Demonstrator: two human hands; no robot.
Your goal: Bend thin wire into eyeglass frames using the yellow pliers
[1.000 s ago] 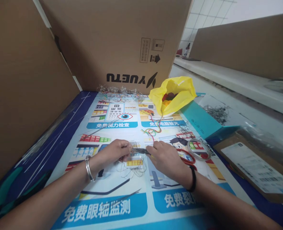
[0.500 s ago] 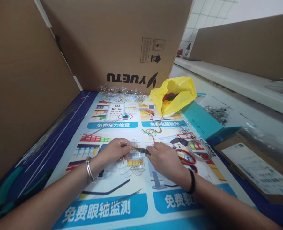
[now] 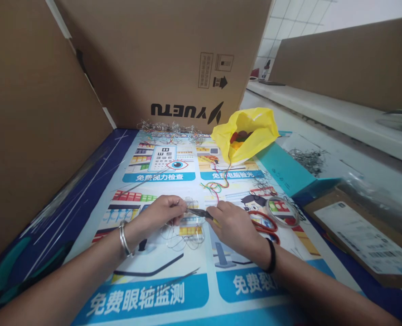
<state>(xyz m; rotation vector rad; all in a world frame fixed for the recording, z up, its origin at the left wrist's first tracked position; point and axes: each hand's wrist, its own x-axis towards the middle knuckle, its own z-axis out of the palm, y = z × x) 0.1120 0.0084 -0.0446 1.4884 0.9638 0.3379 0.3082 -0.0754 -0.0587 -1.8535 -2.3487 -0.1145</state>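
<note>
Left hand (image 3: 168, 212): I pinch thin wire loops (image 3: 183, 247).
Right hand (image 3: 233, 224): I grip pliers (image 3: 200, 212), nose toward my left.
Wire loops: between my hands.
Scissors (image 3: 274, 222): just right of my right hand.

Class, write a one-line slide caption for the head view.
Left hand holds looped wire; right hand grips pliers, above a printed sheet.
</note>
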